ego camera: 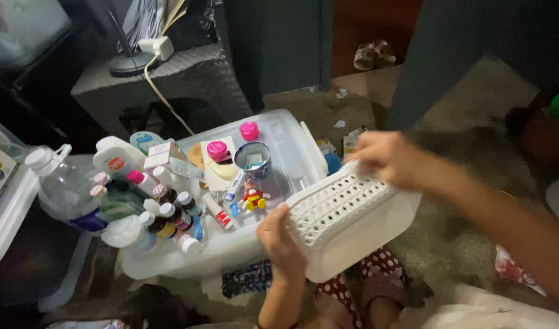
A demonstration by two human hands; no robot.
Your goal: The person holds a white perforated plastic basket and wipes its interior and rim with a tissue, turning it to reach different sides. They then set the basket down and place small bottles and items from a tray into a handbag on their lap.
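A white perforated plastic basket [346,222] is tilted in the air above my lap, its underside facing me. My left hand [281,240] grips its near left corner. My right hand [392,159] holds its far edge. Just to the left lies a clear plastic lid [291,149] covered with small things: several little bottles [170,213], a small toy figure [252,197], a patterned bowl [252,159], two pink caps [217,150] and a tube [217,211].
A large clear water bottle [66,192] stands at the left beside a white lotion bottle [116,157]. A grey block [170,79] with a lamp base and white plug is behind. Sandals [374,55] lie on the floor at the back. Red spotted cloth [383,268] covers my lap.
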